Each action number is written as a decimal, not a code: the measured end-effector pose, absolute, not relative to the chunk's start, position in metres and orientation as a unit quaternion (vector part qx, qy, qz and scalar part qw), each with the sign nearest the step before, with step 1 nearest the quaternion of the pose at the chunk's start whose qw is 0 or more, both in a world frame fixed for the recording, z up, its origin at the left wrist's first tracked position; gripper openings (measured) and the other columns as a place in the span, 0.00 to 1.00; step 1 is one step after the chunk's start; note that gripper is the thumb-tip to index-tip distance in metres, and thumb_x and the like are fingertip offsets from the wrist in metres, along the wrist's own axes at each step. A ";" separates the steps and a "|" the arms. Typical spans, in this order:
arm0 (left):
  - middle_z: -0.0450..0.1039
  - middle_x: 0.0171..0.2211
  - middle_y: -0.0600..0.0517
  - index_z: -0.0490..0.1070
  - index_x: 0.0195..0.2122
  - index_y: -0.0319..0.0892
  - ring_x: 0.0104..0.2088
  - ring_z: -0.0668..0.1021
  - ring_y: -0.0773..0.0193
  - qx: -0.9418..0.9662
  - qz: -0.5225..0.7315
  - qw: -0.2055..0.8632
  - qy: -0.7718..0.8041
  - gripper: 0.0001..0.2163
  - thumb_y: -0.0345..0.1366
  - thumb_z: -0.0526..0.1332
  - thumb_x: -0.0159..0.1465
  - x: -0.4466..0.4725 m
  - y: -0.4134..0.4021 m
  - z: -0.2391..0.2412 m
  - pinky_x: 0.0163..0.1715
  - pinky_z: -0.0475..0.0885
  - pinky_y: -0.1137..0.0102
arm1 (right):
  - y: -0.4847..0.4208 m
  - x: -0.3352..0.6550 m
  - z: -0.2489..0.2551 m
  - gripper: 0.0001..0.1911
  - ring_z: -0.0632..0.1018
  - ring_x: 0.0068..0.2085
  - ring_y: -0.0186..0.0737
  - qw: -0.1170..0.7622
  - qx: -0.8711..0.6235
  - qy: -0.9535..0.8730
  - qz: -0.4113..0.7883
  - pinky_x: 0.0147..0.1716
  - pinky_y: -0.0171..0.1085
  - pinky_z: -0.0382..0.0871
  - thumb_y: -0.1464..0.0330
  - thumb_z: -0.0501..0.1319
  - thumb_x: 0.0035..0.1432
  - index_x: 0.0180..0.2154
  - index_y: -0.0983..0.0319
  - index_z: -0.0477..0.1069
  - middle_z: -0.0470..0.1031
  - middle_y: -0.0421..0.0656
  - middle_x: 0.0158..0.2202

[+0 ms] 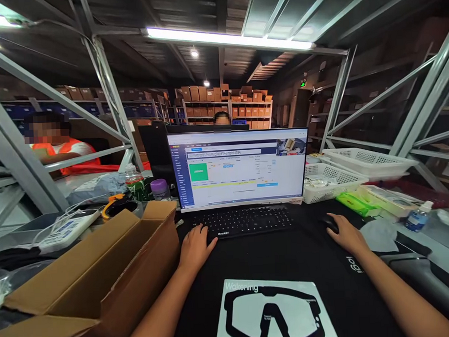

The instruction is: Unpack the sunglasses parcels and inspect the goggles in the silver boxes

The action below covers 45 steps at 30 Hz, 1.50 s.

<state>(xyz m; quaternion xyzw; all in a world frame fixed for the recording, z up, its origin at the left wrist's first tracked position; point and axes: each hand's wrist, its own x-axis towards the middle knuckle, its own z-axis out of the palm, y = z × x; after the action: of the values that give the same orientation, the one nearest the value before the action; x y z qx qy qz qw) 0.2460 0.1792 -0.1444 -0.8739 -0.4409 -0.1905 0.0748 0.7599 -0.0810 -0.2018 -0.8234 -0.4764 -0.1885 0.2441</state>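
Observation:
My left hand (pixel 196 244) rests at the left end of a black keyboard (pixel 244 219), fingers stretched over its keys and the thumb apart. Over on the right, my right hand (pixel 347 234) is curled round a black computer mouse (pixel 328 223), part of which is hidden beneath the fingers. Behind the keyboard stands a lit monitor (pixel 235 173) showing a software page with a green square. A flat white box (pixel 273 312) printed with a black goggle shape and "Wakening" lies between my forearms, untouched by either hand.
An open cardboard box (pixel 140 274) stands beside my left forearm. White plastic baskets (pixel 331 182), a green packet (pixel 358 204) and a small spray bottle (pixel 418 217) sit at the right. Left of the monitor are bottles (pixel 159 188). A person in an orange vest (pixel 74 149) is beyond the rack frame.

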 end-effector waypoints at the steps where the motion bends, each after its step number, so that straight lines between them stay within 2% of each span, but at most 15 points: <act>1: 0.70 0.61 0.34 0.71 0.57 0.34 0.61 0.72 0.43 -0.874 -0.190 0.077 -0.441 0.22 0.44 0.58 0.69 0.246 0.179 -0.145 0.61 0.68 0.53 | -0.081 0.760 -0.202 0.28 0.77 0.55 0.53 0.244 -0.825 -0.473 -0.190 0.57 0.48 0.71 0.63 0.55 0.59 0.60 0.65 0.66 0.72 0.55 0.56; 13: 0.71 0.60 0.34 0.71 0.56 0.35 0.60 0.73 0.44 -0.875 -0.194 0.075 -0.438 0.21 0.45 0.58 0.68 0.246 0.182 -0.146 0.59 0.69 0.53 | -0.084 0.753 -0.196 0.27 0.76 0.56 0.51 0.234 -0.830 -0.469 -0.191 0.59 0.47 0.69 0.64 0.55 0.60 0.61 0.61 0.66 0.71 0.52 0.56; 24: 0.70 0.60 0.35 0.72 0.55 0.36 0.60 0.73 0.44 -0.875 -0.192 0.071 -0.439 0.20 0.44 0.59 0.68 0.246 0.178 -0.143 0.60 0.68 0.54 | -0.087 0.748 -0.189 0.25 0.77 0.54 0.52 0.214 -0.826 -0.490 -0.176 0.56 0.48 0.72 0.61 0.55 0.62 0.58 0.58 0.72 0.72 0.50 0.57; 32: 0.71 0.60 0.34 0.72 0.55 0.37 0.61 0.72 0.43 -0.874 -0.204 0.058 -0.437 0.19 0.43 0.59 0.68 0.246 0.178 -0.145 0.60 0.67 0.53 | -0.083 0.757 -0.198 0.23 0.76 0.57 0.50 0.219 -0.811 -0.506 -0.196 0.59 0.46 0.70 0.59 0.53 0.61 0.54 0.58 0.74 0.72 0.50 0.55; 41: 0.71 0.59 0.35 0.72 0.54 0.38 0.60 0.73 0.43 -0.873 -0.203 0.055 -0.439 0.19 0.43 0.59 0.67 0.246 0.178 -0.145 0.60 0.67 0.52 | -0.084 0.756 -0.198 0.25 0.77 0.56 0.53 0.208 -0.819 -0.499 -0.192 0.57 0.49 0.72 0.59 0.53 0.60 0.55 0.59 0.74 0.72 0.52 0.56; 45: 0.71 0.59 0.35 0.72 0.54 0.37 0.60 0.73 0.43 -0.873 -0.201 0.056 -0.440 0.19 0.43 0.59 0.68 0.245 0.178 -0.144 0.60 0.68 0.53 | -0.085 0.757 -0.197 0.26 0.79 0.52 0.53 0.197 -0.824 -0.498 -0.184 0.52 0.49 0.75 0.57 0.53 0.61 0.56 0.58 0.74 0.72 0.52 0.57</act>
<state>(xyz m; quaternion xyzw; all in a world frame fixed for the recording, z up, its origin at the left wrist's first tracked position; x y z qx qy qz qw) 0.2453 0.1777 -0.1440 -0.8733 -0.4402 -0.2009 0.0555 0.7567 -0.0851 -0.1967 -0.8243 -0.4978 -0.1838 0.1972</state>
